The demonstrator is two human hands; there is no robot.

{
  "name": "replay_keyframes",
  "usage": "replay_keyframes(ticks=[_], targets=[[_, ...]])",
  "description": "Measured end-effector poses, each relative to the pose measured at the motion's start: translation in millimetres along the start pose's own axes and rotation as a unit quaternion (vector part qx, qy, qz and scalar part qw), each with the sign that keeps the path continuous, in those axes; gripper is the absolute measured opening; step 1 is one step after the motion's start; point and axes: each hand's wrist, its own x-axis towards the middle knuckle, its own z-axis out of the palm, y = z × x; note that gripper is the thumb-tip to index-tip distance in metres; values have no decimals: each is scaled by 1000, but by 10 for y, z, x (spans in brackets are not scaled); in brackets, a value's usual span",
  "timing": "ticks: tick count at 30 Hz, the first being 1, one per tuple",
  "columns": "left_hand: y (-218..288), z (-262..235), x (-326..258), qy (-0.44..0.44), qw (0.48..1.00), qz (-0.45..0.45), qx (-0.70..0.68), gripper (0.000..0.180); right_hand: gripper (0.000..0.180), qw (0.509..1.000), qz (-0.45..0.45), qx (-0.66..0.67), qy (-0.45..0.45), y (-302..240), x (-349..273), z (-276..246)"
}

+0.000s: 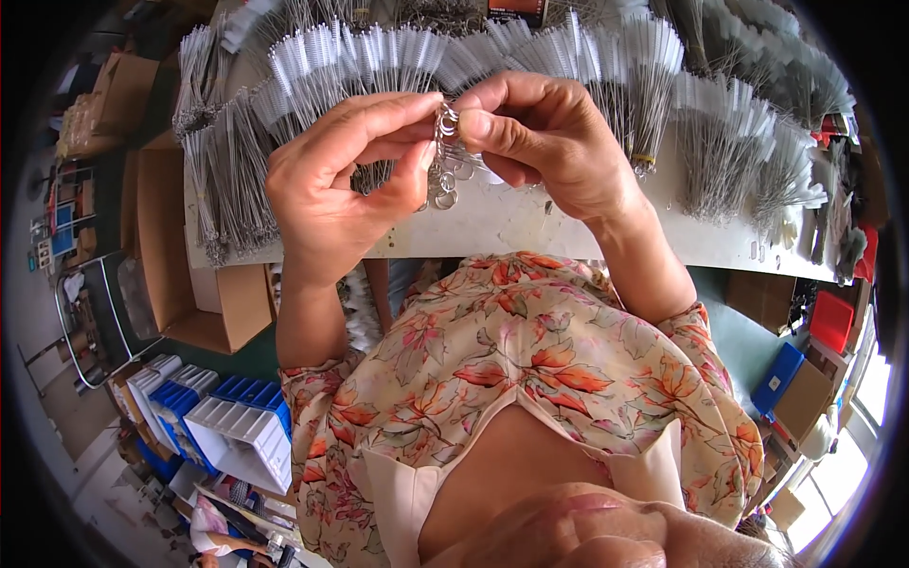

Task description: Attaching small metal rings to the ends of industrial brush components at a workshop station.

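Observation:
Above the near edge of the table, my left hand (346,175) and my right hand (549,133) meet, both closed in pinches. Between their fingertips is a bunch of small shiny metal rings (448,121). More rings hang just below, beside the left thumb; whether they are loose or are the looped ends of wires I cannot tell. Behind the hands lie many thin wire brushes (317,62) with white bristle heads and bare wire stems, in bundles across the table (492,232).
A large open cardboard box (204,293) stands left of the table. Below it are blue and white plastic bins (241,426). More brush bundles (724,142) cover the table's right side. A red plastic container (831,322) is at the far right. Another person (210,530) is at lower left.

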Motion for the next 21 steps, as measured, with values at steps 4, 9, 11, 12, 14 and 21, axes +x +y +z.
replay_keyframes(ticks=[4, 9, 11, 12, 14, 21], targets=[[8, -13, 19, -5, 1000, -6, -1, 29, 18, 1000, -4, -16, -19, 15, 27, -53], [-13, -34, -11, -22, 999, 8, 22, 30, 19, 1000, -2, 19, -19, 49, 29, -56], [-17, -18, -8, -16, 1000, 5, 8, 29, 19, 999, -3, 46, -16, 61, 32, -37], [-15, -11, -10, -9, 1000, 2, -5, 29, 19, 999, -7, 34, -16, 67, 33, -31], [-8, -14, -6, -9, 1000, -2, -6, 29, 19, 1000, -11, 22, -15, 72, 33, -31], [-10, -44, 12, -9, 1000, 15, 17, 30, 20, 999, 16, -14, -38, 47, 47, -31]])
